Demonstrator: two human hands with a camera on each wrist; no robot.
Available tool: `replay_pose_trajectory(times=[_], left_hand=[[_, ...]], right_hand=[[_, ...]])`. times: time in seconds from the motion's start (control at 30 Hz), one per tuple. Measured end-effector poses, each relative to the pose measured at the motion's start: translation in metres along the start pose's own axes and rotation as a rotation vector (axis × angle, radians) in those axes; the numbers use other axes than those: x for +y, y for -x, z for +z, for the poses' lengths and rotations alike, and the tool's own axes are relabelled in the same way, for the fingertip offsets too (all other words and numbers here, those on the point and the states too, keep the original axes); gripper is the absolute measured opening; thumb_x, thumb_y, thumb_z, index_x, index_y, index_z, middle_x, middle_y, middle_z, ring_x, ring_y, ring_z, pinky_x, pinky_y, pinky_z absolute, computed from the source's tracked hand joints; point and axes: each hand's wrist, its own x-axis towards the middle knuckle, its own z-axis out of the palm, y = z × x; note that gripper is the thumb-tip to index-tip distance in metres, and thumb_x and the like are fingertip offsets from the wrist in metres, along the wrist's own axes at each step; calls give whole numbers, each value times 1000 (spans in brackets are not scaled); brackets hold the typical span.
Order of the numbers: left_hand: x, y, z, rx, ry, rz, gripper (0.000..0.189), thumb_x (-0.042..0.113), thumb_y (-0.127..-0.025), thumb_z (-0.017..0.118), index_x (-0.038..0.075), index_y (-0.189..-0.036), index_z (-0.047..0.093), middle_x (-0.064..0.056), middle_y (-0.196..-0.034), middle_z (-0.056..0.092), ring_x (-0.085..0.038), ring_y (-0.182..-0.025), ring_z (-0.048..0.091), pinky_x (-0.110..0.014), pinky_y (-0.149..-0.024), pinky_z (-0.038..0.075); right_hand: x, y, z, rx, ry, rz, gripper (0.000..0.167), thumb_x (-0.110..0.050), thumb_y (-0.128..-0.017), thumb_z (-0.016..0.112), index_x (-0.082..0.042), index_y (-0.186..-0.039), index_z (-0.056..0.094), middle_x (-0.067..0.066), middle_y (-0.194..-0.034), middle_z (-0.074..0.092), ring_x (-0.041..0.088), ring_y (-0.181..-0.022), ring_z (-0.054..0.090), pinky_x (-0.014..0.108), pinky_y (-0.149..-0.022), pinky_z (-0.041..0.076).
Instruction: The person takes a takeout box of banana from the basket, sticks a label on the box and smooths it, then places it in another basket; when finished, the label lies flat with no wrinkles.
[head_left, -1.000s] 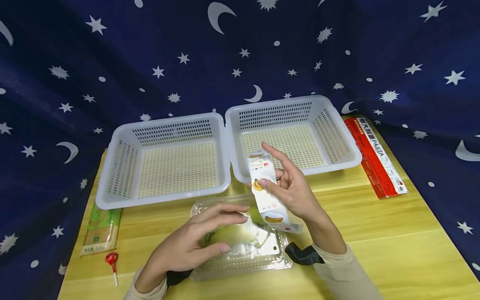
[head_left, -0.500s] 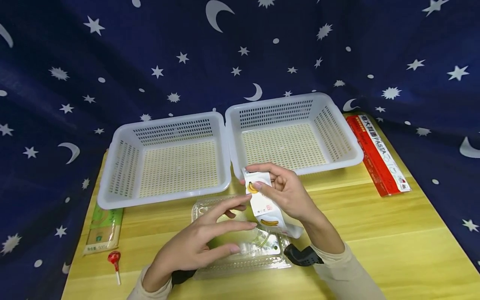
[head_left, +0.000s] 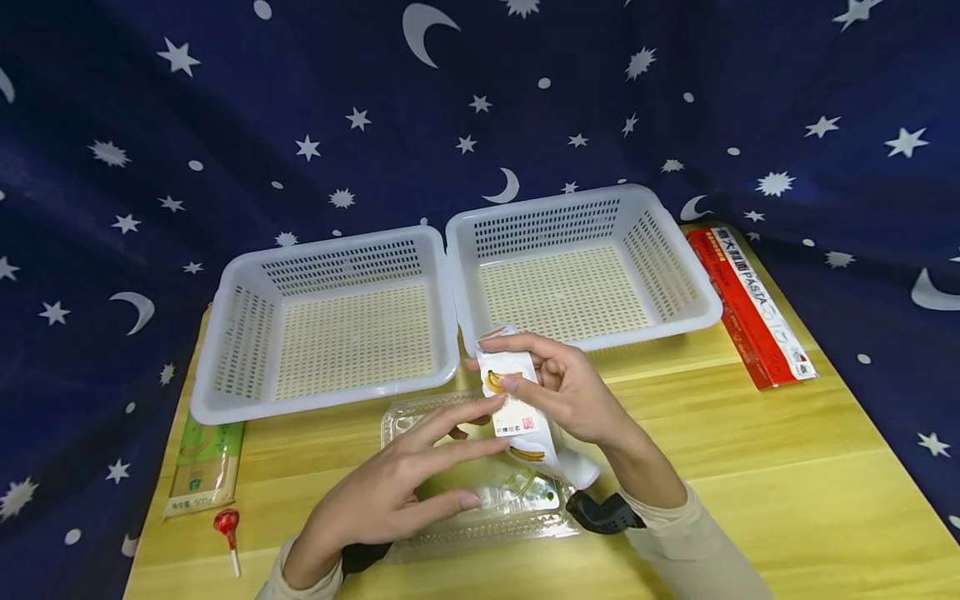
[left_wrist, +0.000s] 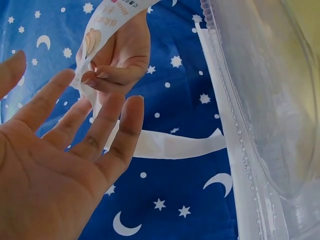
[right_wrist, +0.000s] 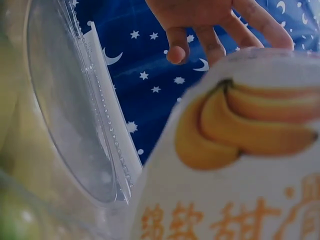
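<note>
My right hand (head_left: 573,392) pinches a strip of white stickers (head_left: 517,417) printed with bananas, thumb on its front. Close to the camera in the right wrist view, one banana sticker (right_wrist: 250,125) fills much of the picture. The strip's white tail (left_wrist: 167,145) trails toward the box in the left wrist view. My left hand (head_left: 397,483) has its fingers spread, with the index and middle fingertips right at the strip's left edge. Beneath both hands lies a clear plastic clamshell box (head_left: 487,527) with something yellow-green inside, partly hidden by the hands.
Two white slotted baskets (head_left: 330,400) (head_left: 645,329) stand side by side at the back. To the right lies a red pasta box (head_left: 750,308). At the left are a green and tan packet (head_left: 206,467), partly under the basket rim, and a red lollipop (head_left: 227,523).
My right hand has come down and slightly left with the sticker strip, and its raised index finger has bent onto the strip. My left hand has moved right, up to the strip's edge.
</note>
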Motion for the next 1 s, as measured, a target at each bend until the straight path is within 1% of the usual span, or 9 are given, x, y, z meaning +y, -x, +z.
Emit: replay_pose_trajectory(times=[0.03, 0.1, 0.17, 0.23, 0.27, 0.43, 0.57, 0.73, 1.0], left_hand=[[0, 0, 0, -3, 2, -7, 51, 23, -96, 64, 12, -143, 50, -12, -156, 34, -28, -144, 34, -43, -116, 34], [0, 1, 0, -10, 5, -23, 52, 23, -96, 64, 13, -144, 48, -11, -156, 34, -28, -144, 34, -44, -116, 35], [0, 1, 0, -15, 12, -33, 53, 24, -96, 63, 12, -145, 46, -10, -157, 34, -27, -144, 34, -44, -116, 35], [0, 1, 0, -12, 22, -36, 53, 24, -97, 62, 11, -146, 45, -10, -156, 35, -27, -143, 35, -44, -116, 34], [0, 1, 0, -9, 28, -37, 53, 23, -97, 61, 10, -146, 45, -10, -156, 36, -26, -143, 36, -44, -116, 34], [0, 1, -1, 13, 48, -58, 55, 22, -98, 60, 8, -148, 42, -7, -153, 42, -24, -140, 40, -43, -118, 32], [0, 2, -1, 28, 41, -85, 54, 25, -99, 58, 11, -148, 42, -5, -152, 44, -22, -139, 42, -43, -118, 32], [-1, 2, -1, 69, 33, -58, 51, 22, -98, 60, 9, -146, 46, -5, -148, 48, -21, -133, 46, -41, -114, 36], [-3, 2, -1, 97, 33, -44, 50, 23, -99, 59, 8, -145, 48, -6, -146, 49, -20, -128, 47, -40, -111, 37]], right_hand=[[1, 0, -1, -14, -1, -7, 38, 4, -95, 57, 10, -132, 51, 21, -123, 66, 10, -35, 38, 19, -39, 44], [1, -1, -2, -51, -26, -19, 42, 4, -94, 57, 11, -134, 48, 27, -126, 61, 8, -47, 55, 21, -46, 51], [1, -1, -3, -109, -90, -21, 47, 3, -94, 57, 13, -137, 41, 35, -131, 54, 12, -69, 69, 29, -60, 60], [1, -1, -5, -176, -156, -15, 54, 3, -94, 58, 14, -141, 35, 39, -136, 45, 22, -95, 71, 42, -74, 60], [1, -1, -5, -203, -160, -9, 58, 3, -93, 60, 13, -143, 32, 38, -139, 43, 24, -104, 69, 45, -77, 59], [3, 0, -10, -326, -102, 1, 80, -3, -87, 71, 5, -151, 22, 31, -152, 31, 23, -114, 64, 45, -83, 59], [4, 0, -11, -358, -56, -7, 89, 1, -83, 74, 3, -152, 19, 28, -154, 27, 22, -112, 63, 45, -81, 59], [5, -1, -11, -345, -15, -33, 88, 14, -80, 70, 4, -151, 19, 28, -155, 26, 21, -114, 61, 43, -82, 59], [5, -1, -12, -353, -21, -32, 79, 16, -86, 60, 3, -152, 19, 26, -156, 25, 22, -117, 61, 45, -87, 57]])
